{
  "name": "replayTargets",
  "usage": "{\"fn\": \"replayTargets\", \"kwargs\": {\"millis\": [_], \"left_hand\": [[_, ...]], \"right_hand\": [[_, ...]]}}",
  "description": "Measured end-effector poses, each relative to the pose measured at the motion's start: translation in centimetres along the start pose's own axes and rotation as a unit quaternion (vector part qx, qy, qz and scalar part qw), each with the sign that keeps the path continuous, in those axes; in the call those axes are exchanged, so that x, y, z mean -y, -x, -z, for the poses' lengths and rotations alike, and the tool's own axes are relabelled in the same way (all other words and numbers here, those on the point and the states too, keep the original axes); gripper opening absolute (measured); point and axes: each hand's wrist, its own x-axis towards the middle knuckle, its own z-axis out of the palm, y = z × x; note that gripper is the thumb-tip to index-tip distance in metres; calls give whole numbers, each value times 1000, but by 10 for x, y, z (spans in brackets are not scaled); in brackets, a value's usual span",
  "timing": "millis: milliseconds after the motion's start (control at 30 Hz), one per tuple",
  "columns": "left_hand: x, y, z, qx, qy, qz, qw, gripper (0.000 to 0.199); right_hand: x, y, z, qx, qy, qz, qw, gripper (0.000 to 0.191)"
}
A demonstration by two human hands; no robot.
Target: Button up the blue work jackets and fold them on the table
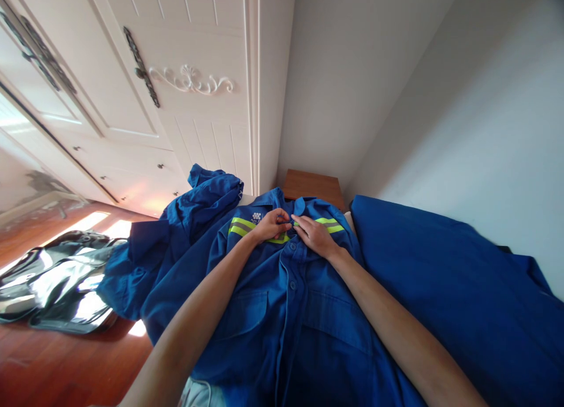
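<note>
A blue work jacket (335, 313) with yellow and grey reflective stripes lies spread out in front of me, its collar at the far end. My left hand (272, 225) pinches the front placket at stripe height, fingers curled. From the other side my right hand (315, 234) closes on the same spot, its fingertips nearly meeting those of the left. The bit of placket between the fingertips is mostly hidden. Below the hands, several buttons run down the front, and a white logo (257, 217) sits left of the left hand.
More blue clothing (194, 213) is heaped at the left, and a flat blue garment (440, 278) lies at the right. A brown wooden cabinet (312, 185) stands behind the collar. White wardrobe doors (198, 113) rise at the left. Clear plastic bags (61, 278) lie on the floor.
</note>
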Motion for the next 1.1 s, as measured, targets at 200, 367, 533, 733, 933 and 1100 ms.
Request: {"fn": "replayTargets", "kwargs": {"millis": [200, 367, 533, 733, 933, 1100], "left_hand": [[-2, 1, -1, 9, -16, -24, 1000, 46], [-4, -1, -1, -14, -52, -46, 997, 38], [-7, 0, -5, -38, -105, -84, 990, 18], [-12, 5, -6, -88, -205, -134, 966, 8], [-24, 12, -3, -55, -245, -164, 954, 22], [-28, 14, -5, -92, -345, -193, 914, 20]], "right_hand": [[0, 0, -9, -39, -132, -75, 988, 40], [-5, -3, -12, -37, -353, -211, 911, 51], [-7, -5, -5, -26, -444, -264, 856, 56], [-4, -6, -3, -41, -465, -286, 837, 51], [-1, -7, -6, -86, -491, -315, 808, 58], [1, -8, -7, -101, -499, -325, 797, 57]]}}
